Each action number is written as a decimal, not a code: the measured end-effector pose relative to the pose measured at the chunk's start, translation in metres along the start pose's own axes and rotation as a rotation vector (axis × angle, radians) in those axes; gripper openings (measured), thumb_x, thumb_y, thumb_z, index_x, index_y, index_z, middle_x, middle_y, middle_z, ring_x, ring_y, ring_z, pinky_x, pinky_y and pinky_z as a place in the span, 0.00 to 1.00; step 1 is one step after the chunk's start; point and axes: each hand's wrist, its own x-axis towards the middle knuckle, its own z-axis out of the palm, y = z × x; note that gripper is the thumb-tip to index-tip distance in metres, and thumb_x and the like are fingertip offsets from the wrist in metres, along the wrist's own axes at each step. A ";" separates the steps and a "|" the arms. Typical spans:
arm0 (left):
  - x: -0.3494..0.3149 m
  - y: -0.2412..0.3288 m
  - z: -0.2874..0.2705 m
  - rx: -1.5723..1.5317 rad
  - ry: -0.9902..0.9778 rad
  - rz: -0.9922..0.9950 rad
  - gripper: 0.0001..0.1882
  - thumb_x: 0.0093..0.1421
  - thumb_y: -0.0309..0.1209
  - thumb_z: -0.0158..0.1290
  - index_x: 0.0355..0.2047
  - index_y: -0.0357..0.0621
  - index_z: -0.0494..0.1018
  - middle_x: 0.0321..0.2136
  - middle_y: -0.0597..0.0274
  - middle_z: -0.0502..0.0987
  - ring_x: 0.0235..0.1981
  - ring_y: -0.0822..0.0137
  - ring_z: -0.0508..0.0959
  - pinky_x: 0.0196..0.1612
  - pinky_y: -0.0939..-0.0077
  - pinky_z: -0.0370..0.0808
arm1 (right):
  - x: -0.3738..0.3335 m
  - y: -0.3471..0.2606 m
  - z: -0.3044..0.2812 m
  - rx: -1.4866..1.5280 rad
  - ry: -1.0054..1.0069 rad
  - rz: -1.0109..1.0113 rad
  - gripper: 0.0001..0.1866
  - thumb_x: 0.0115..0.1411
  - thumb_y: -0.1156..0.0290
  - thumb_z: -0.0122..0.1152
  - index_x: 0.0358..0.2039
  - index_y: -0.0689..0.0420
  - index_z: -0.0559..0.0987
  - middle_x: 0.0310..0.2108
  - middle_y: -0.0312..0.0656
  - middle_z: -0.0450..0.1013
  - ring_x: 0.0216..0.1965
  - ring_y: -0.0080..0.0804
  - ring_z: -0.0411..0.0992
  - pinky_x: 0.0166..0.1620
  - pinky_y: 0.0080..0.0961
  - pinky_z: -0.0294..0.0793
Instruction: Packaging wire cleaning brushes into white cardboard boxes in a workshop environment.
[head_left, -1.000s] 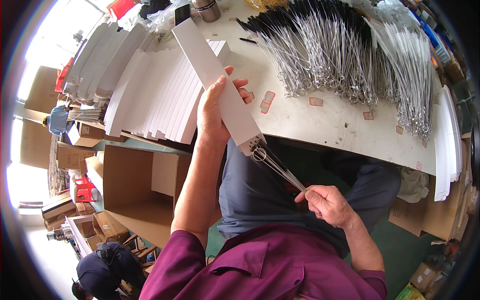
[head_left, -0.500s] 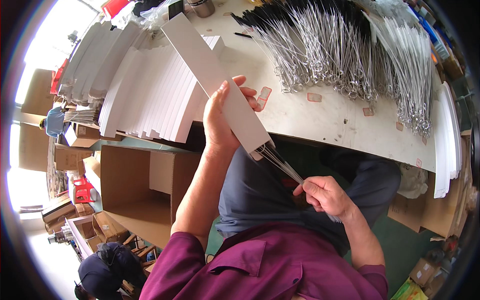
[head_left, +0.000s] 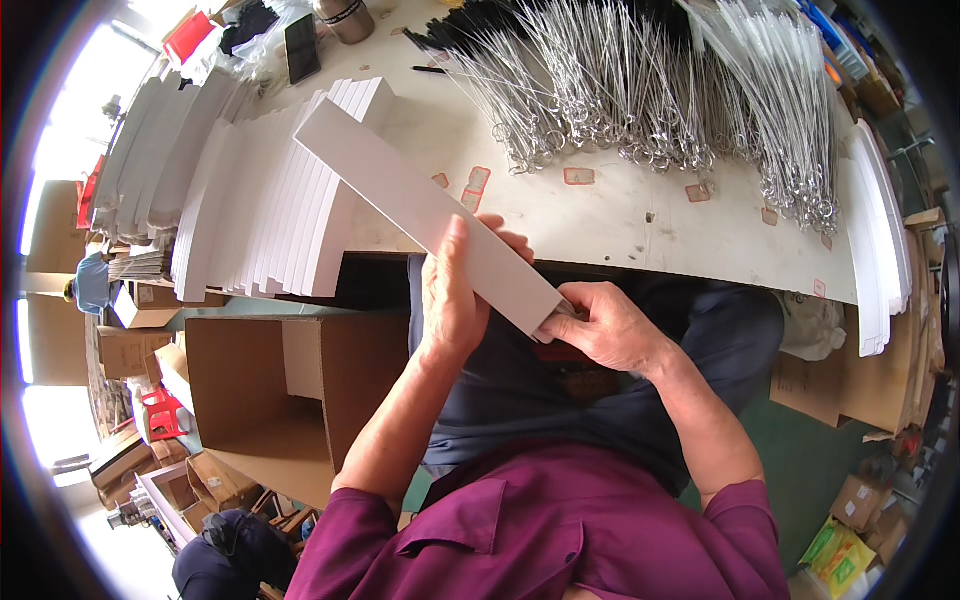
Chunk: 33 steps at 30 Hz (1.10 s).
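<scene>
Two bare hands work one long, flat white cardboard sleeve [head_left: 430, 215], held slanting above the near edge of the pale worktop [head_left: 620, 215]. The left hand [head_left: 452, 300] has its grip clenched around the sleeve's lower part; the right hand [head_left: 605, 325] pinches the open lower end, fingers closed on it. Judging by this, the filling step is finishing, and closing that end would call for a firm fold while the left hand steadies. Stacked white sleeves [head_left: 270, 195] fan out to the left, beside a heap of silver wire tools with ring ends [head_left: 640, 90]. Small red-edged labels [head_left: 578, 176] dot the worktop. An open brown carton [head_left: 290, 395] stands below.
</scene>
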 end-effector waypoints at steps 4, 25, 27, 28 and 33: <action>-0.026 0.021 -0.016 0.489 -0.300 -0.169 0.28 0.71 0.51 0.52 0.46 0.32 0.76 0.36 0.54 0.83 0.36 0.64 0.82 0.44 0.70 0.79 | -0.013 0.001 -0.014 -0.047 -0.002 -0.113 0.14 0.69 0.64 0.65 0.40 0.66 0.84 0.29 0.33 0.80 0.32 0.15 0.73 0.41 0.21 0.77; -0.049 0.050 0.010 1.676 -0.891 0.383 0.25 0.48 0.33 0.66 0.44 0.38 0.70 0.28 0.52 0.76 0.31 0.49 0.82 0.33 0.54 0.80 | -0.046 -0.040 -0.021 -0.926 -0.001 -0.056 0.18 0.57 0.58 0.70 0.37 0.62 0.85 0.31 0.55 0.81 0.36 0.52 0.80 0.43 0.41 0.78; -0.049 0.045 0.002 1.659 -0.770 0.336 0.25 0.48 0.35 0.65 0.44 0.38 0.70 0.28 0.51 0.77 0.30 0.47 0.82 0.34 0.54 0.80 | -0.053 -0.037 -0.034 -1.120 0.158 -0.225 0.22 0.54 0.55 0.73 0.37 0.64 0.84 0.34 0.57 0.81 0.40 0.55 0.80 0.46 0.43 0.79; -0.049 0.041 -0.005 1.618 -0.733 0.357 0.25 0.47 0.35 0.64 0.44 0.38 0.71 0.28 0.49 0.79 0.29 0.46 0.82 0.34 0.54 0.81 | -0.057 -0.041 -0.040 -1.116 0.172 -0.246 0.26 0.52 0.53 0.74 0.37 0.66 0.84 0.34 0.57 0.81 0.40 0.53 0.80 0.46 0.42 0.79; -0.051 0.028 -0.015 1.519 -0.653 0.349 0.23 0.48 0.34 0.63 0.43 0.38 0.72 0.29 0.48 0.79 0.30 0.46 0.83 0.34 0.53 0.82 | -0.065 -0.034 -0.057 -0.893 0.238 -0.192 0.24 0.54 0.52 0.76 0.36 0.63 0.84 0.25 0.49 0.79 0.27 0.44 0.79 0.35 0.35 0.77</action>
